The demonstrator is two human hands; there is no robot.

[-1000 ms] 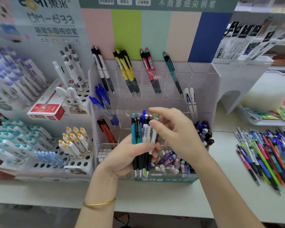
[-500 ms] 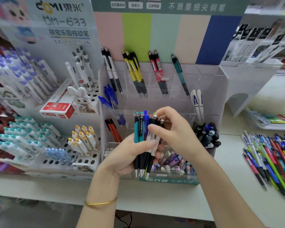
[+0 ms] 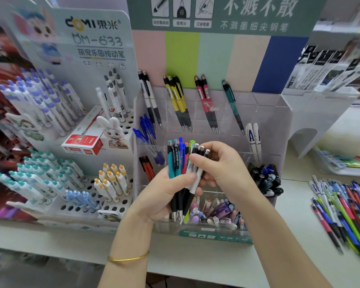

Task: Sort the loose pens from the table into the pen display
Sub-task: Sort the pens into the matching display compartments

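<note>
separating white pens from the held bundle

table (image 3: 295, 215): carries the clear pen display (image 3: 268, 121) at centre. a spread of loose pens (image 3: 345, 208) lies well apart to the right, not yet sorted.
left hand (image 3: 164, 196): fingers curled round a mixed bundle (image 3: 175, 161), tips down, in front of the display.
right hand (image 3: 224, 173): thumb and fingers pinch the black-capped white pens (image 3: 196, 182) at the bundle's right edge.
judgement: separation step, much of the task outstanding. next move calls for drawing those pens free without loosening the rest, then slotting them beside the matching white pair (image 3: 152, 104), back row, left.
</note>
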